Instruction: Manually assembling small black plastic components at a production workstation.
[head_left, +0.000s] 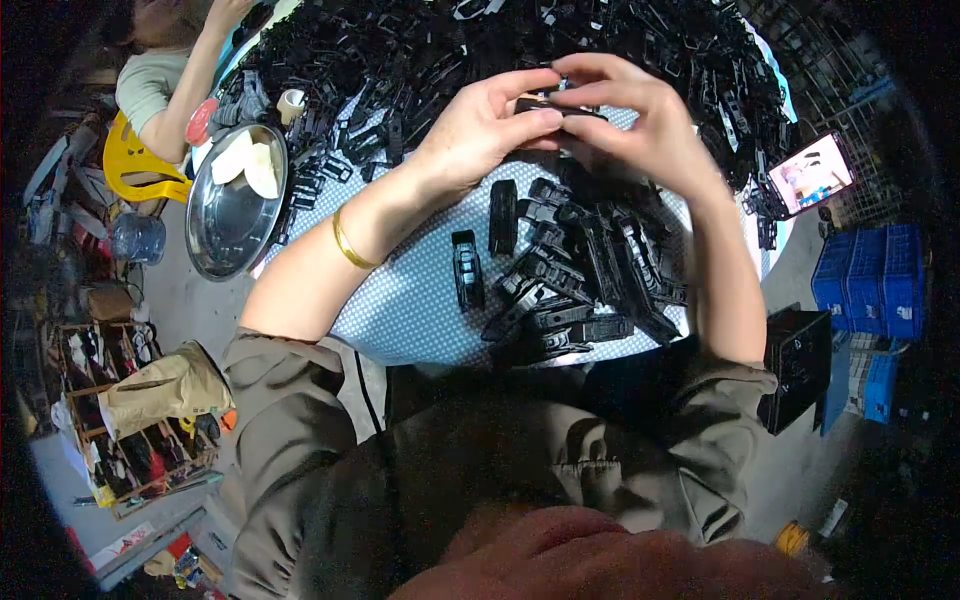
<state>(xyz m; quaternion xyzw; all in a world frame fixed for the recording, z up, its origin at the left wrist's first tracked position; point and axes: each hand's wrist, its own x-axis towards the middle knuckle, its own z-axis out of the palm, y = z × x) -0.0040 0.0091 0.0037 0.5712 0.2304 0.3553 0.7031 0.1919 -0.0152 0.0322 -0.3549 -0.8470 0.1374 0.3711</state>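
Note:
Above the far half of the table, my left hand (488, 122) and my right hand (640, 118) meet, both pinching a small black plastic part (534, 104). Fingers cover most of it, so its exact kind cannot be made out. A gold bangle (347, 240) circles my left wrist. Nearer to me lies a loose pile of black plastic clip-like parts (590, 265). Just left of that pile, two single black parts rest apart: one long and dark (503, 217), the other with a shiny middle (466, 270).
A great heap of black parts (400, 50) covers the table's far side. At left, a steel tray (215, 245) holds pale pieces, near a tape roll (291, 105). A lit phone (812, 175) stands at the right edge. Another person (160, 95) sits far left; blue crates (868, 280) stand right.

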